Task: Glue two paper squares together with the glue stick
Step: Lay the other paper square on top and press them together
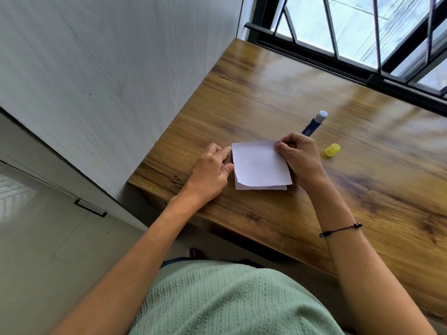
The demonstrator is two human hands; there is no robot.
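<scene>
**Two paper squares stacked at the table's near corner**

The left hand [212, 169] pinches the left edge of the upper paper square [260, 164], which overlaps the lower square [261, 188] (only its bottom edge shows). The right hand [298, 154] pinches the top-right corner. Beyond lie the uncapped glue stick [314, 123] and its yellow cap [332, 149] on the wooden table [362, 189].

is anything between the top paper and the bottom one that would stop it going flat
Nothing visible. The top paper already lies over the bottom paper, whose edge shows at the near side. The left hand and right hand pinch only the side edges. The glue stick and cap lie off to the right on the table.
</scene>
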